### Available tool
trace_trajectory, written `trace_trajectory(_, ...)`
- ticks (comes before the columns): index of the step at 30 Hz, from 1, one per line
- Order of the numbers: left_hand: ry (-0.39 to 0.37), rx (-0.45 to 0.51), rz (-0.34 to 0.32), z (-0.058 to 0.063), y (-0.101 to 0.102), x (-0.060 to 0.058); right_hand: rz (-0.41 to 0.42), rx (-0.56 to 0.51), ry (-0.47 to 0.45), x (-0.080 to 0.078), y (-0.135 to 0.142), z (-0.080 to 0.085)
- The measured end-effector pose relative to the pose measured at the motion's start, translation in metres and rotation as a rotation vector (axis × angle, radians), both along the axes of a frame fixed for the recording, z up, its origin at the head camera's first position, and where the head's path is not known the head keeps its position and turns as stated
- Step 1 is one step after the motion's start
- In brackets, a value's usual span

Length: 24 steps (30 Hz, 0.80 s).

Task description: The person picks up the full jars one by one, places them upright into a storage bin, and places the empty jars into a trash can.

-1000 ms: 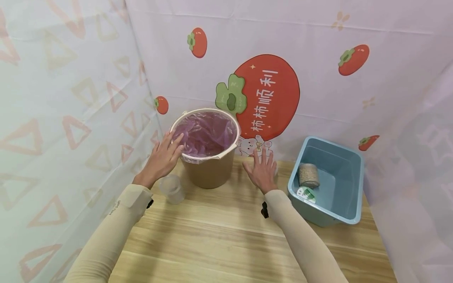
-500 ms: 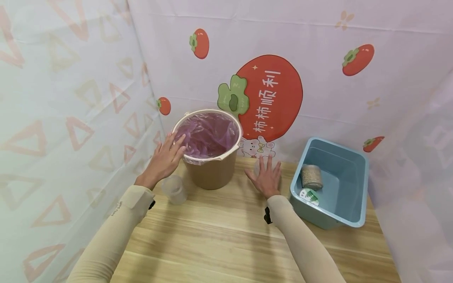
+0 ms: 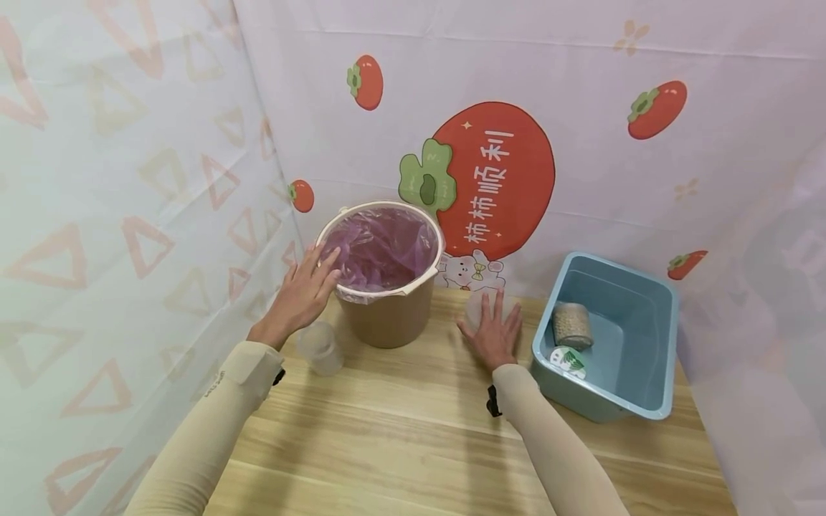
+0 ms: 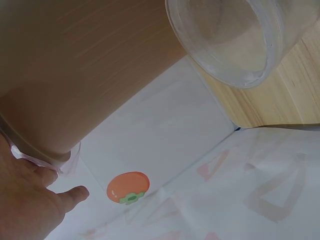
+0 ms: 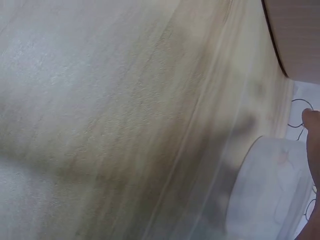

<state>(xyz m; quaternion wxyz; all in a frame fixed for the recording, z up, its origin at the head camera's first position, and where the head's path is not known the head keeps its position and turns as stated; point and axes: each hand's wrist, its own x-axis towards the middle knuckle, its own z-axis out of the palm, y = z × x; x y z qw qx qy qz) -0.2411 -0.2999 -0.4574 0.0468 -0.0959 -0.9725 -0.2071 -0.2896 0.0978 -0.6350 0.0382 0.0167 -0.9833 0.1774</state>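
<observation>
My left hand (image 3: pixel 298 297) lies with fairly straight fingers at the left rim of a brown trash bin (image 3: pixel 387 319), which has a cream rim and a purple plastic liner (image 3: pixel 381 251). In the left wrist view, the thumb stands apart from the bin. Below that hand, a clear plastic cup-shaped container (image 4: pixel 225 45) stands on the table. My right hand (image 3: pixel 493 338) is spread, its fingers overlapping a translucent, round-edged plastic piece (image 3: pixel 476 308) near the back wall. In the right wrist view, part of that plastic piece (image 5: pixel 267 192) shows beside the thumb, pale and frosted.
At the right stands a blue plastic tub (image 3: pixel 622 358). Inside it are a beige cylindrical roll (image 3: pixel 571 326) and a white, green-printed piece (image 3: pixel 568 362). The wooden table (image 3: pixel 381 444) meets printed cloth walls (image 3: pixel 606 179) at the back and sides.
My right hand has drifted slightly right and toward me, with more of the translucent piece now showing behind its fingers. The left hand stays at the bin rim; the view has shifted slightly.
</observation>
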Motion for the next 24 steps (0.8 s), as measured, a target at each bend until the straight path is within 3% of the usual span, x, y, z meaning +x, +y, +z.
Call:
trace_trajectory(10,0.001,0.007,0.001,-0.0005,0.0002,0.0005,-0.010,0.008,0.054,0.0016,0.0026,-0.0117)
trace_trajectory(18,0.006,0.012,0.002,-0.0003,0.0003,0.0000,-0.050,-0.008,-0.005,0.0022,0.0017,-0.0066)
trace_trajectory(24,0.004,0.013,0.007,-0.0036,0.0000,-0.0001,-0.040,-0.032,0.012,0.0043,0.0039,-0.0093)
